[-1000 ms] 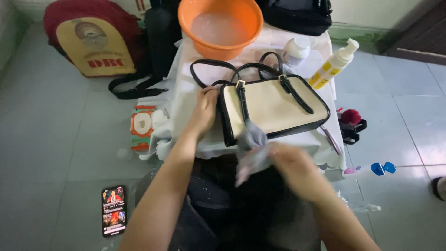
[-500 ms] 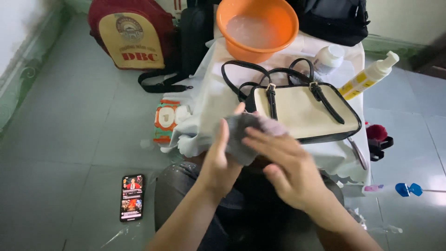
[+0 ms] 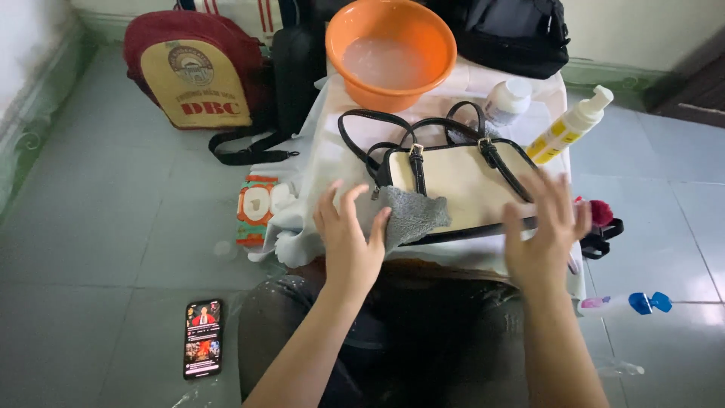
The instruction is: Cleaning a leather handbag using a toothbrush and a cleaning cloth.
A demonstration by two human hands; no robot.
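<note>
Landmark: we take the cream handbag (image 3: 461, 193), lying flat for access.
Left hand (image 3: 349, 240): fingers spread, pressing grey cloth (image 3: 408, 215) at its near-left corner.
Right hand (image 3: 545, 233): open, empty, above its near-right edge.

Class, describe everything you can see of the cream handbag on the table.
The cream handbag lies flat on a white cloth covering the low table. Its body looks like smooth cream leather with black trim, black buckled straps and two black looped handles toward the orange basin. A grey rag drapes over its near left corner, under the left hand. The right hand hovers at its right edge.
</note>
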